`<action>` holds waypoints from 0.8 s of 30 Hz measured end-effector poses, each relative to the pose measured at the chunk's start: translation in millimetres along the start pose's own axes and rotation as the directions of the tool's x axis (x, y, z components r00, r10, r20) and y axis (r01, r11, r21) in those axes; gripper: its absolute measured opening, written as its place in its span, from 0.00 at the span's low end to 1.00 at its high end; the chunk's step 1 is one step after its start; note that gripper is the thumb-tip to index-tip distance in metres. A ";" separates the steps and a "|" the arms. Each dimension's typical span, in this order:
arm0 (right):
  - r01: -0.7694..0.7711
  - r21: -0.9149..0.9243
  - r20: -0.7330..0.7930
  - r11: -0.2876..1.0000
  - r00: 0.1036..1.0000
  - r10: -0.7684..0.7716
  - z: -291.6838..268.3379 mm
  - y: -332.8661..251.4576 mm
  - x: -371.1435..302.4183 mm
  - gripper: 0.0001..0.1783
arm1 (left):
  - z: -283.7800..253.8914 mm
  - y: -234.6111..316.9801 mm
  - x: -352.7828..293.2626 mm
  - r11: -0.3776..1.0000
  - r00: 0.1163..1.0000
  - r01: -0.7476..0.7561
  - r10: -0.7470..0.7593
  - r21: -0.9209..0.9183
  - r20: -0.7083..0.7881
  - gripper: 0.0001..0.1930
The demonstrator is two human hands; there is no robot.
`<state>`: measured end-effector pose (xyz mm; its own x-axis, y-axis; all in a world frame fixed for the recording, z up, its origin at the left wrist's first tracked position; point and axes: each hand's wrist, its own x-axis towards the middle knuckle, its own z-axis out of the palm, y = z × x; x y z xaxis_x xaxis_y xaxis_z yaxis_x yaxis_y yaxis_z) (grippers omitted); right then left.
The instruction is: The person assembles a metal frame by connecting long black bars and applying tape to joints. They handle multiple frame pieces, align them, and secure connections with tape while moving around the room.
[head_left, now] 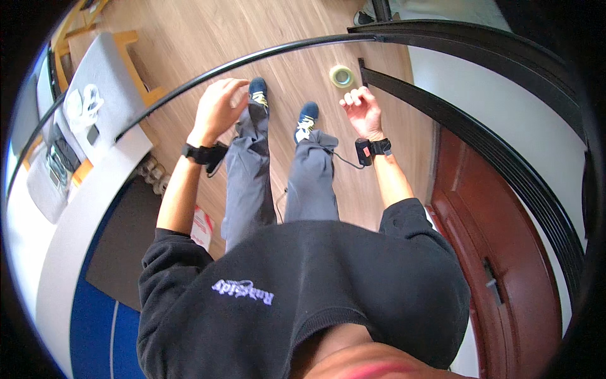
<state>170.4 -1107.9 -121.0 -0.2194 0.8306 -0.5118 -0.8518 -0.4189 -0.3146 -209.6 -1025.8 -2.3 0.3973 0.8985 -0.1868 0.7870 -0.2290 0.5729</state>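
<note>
My left hand [218, 110] hovers beside my left trouser leg, back of the hand showing, fingers loosely bent with a gap at the thumb and nothing visible in them. On the other side, my right hand [364, 115] is raised with its palm partly turned up. Its fingers curl loosely and I see nothing in them. A pale green roll of tape [334, 74] lies on the floor just beyond the right fingertips, apart from them. Each wrist wears a black strap with a small device; the right one [364, 151] has a cable running toward my legs.
A black curved rail [271, 50] arcs across in front. At right are a black slatted track [480, 136] and a red-brown door [505, 252] with a dark handle. Grey-cushioned wooden chairs [104, 69] stand at left, past a white-edged table [82, 234]. My dark blue shoes [307, 117] are on the wood floor.
</note>
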 end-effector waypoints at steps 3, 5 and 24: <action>-0.077 0.027 0.066 0.997 0.995 0.075 43.7 -27.6 -29.5 0.15 | -32.1 -9.1 -60.2 0.991 0.985 0.120 -0.127 -0.066 -0.117 0.13; -0.098 -0.100 0.027 0.990 0.995 0.101 33.6 -27.7 -34.3 0.14 | -43.9 -26.9 -103.4 0.971 0.950 0.214 -0.232 -0.107 -0.208 0.11; -0.455 -0.146 -0.544 0.878 0.778 0.312 -144.1 119.3 -119.8 0.21 | 47.6 -17.7 -562.8 0.338 0.438 0.879 -0.852 -0.335 0.287 0.15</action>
<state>163.6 -1310.3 -212.5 -0.1780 0.3159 -0.9319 -0.5786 -0.7996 -0.1606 -424.7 -1545.2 54.7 -0.3614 0.4808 -0.7989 0.4574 0.8380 0.2975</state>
